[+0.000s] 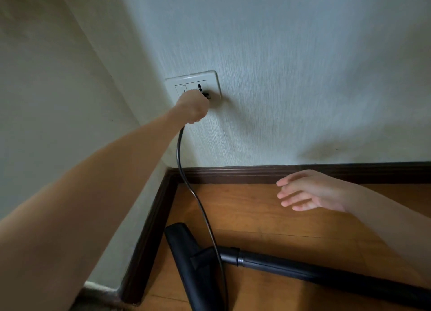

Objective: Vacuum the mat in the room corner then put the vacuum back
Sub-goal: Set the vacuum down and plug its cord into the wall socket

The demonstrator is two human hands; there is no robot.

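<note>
My left hand (193,107) grips the vacuum's plug at the white wall socket (193,83), and the plug itself is hidden inside my fist. The black power cord (198,201) hangs from my fist down to the floor. The vacuum's black floor head (186,261) lies on the wooden floor near the corner, with its black tube (303,270) running off to the right. My right hand (305,190) hovers open above the floor, fingers straight, holding nothing. No mat is in view.
Two pale textured walls meet in a corner at the left. A dark brown skirting board (279,174) runs along the base of both walls. The floor is brown wood (268,219).
</note>
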